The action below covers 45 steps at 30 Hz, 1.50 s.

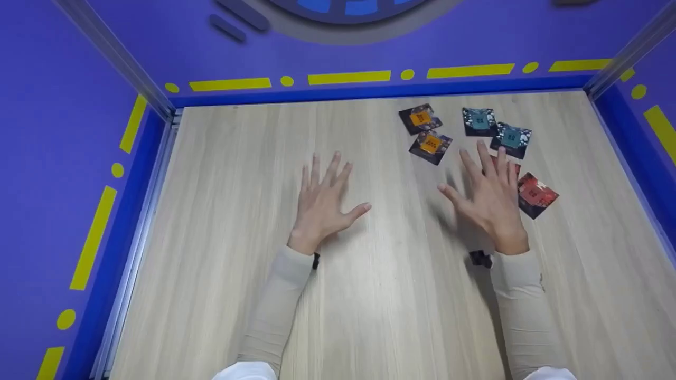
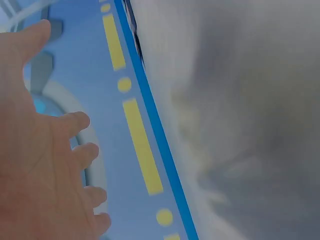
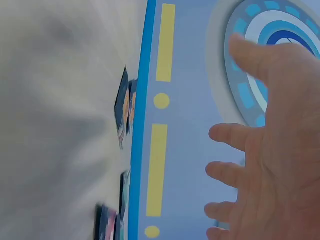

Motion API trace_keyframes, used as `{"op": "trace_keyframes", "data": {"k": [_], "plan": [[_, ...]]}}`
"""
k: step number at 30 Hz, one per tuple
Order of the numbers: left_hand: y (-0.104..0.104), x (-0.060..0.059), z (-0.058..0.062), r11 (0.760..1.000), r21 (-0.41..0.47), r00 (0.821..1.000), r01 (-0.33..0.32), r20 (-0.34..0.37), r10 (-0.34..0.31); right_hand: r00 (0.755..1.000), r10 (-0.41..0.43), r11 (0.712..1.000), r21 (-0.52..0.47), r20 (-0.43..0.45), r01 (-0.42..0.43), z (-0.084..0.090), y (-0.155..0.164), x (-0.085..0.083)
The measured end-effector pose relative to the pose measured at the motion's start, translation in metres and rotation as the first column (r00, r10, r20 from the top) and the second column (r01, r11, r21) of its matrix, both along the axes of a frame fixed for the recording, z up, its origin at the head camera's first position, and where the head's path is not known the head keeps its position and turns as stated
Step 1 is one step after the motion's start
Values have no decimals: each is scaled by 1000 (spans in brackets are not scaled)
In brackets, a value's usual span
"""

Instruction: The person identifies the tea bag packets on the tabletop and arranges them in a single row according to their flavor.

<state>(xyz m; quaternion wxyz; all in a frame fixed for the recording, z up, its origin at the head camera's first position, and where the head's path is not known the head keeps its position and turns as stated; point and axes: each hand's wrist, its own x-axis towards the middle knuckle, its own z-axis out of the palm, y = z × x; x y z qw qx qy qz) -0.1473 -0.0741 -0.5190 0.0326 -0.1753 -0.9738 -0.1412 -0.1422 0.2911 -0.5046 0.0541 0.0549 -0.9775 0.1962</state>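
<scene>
At two o'clock of our spread, empty right hand (image 1: 488, 198) lies a thin red square card (image 1: 536, 195); light, slippery, best pinched at an edge; left hand (image 1: 322, 203) flat, empty.

Red card (image 1: 536, 195) lies flat beside another, seemingly red, half hidden.

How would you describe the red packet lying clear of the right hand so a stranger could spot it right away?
Start at the wooden table and go to the cluster of small square packets at its far right. Just right of the right hand lies the red packet, turned like a diamond. The only other red one is mostly hidden under the fingers; the rest are orange or teal.
</scene>
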Motion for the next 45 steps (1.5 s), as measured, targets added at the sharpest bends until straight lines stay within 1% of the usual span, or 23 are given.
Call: {"op": "trace_keyframes", "data": {"k": [4, 8, 11, 15, 19, 25, 30, 33, 36, 38, 42, 45], "plan": [[22, -7, 4, 998, -23, 997, 65, 37, -65, 999, -24, 1000, -18, 26, 25, 0, 17, 6], [47, -17, 8, 990, -40, 989, 138, 61, -136, 997, -60, 997, -45, 40, 61, -1, 40, 12], [68, -24, 10, 981, -34, 979, 193, 75, -190, 997, -77, 995, -65, 20, 78, -3, 59, 16], [99, -33, 9, 967, -17, 964, 254, 87, -252, 996, -89, 992, -86, 1, 89, -7, 80, 18], [130, -40, 6, 955, 6, 949, 298, 109, -297, 993, -112, 990, -86, 24, 114, -13, 94, 18], [177, -47, -1, 938, -19, 931, 346, 135, -340, 990, -128, 989, -72, 61, 132, -20, 107, 18], [215, -48, -7, 916, -83, 912, 392, 162, -376, 989, -120, 989, -78, 82, 127, -23, 111, 19], [235, -50, -11, 899, -141, 905, 414, 167, -390, 984, -120, 990, -62, 130, 129, -24, 112, 19], [253, -53, -16, 885, -190, 903, 424, 155, -400, 975, -125, 990, -43, 184, 135, -25, 114, 20], [264, -58, -17, 884, -205, 906, 421, 148, -397, 972, -119, 991, -35, 201, 128, -26, 114, 18], [286, -64, -18, 895, -197, 915, 400, 142, -378, 980, -87, 995, -35, 178, 94, -29, 117, 17], [301, -65, -18, 899, -187, 917, 396, 137, -375, 980, -87, 995, -38, 178, 95, -29, 120, 17]]}}
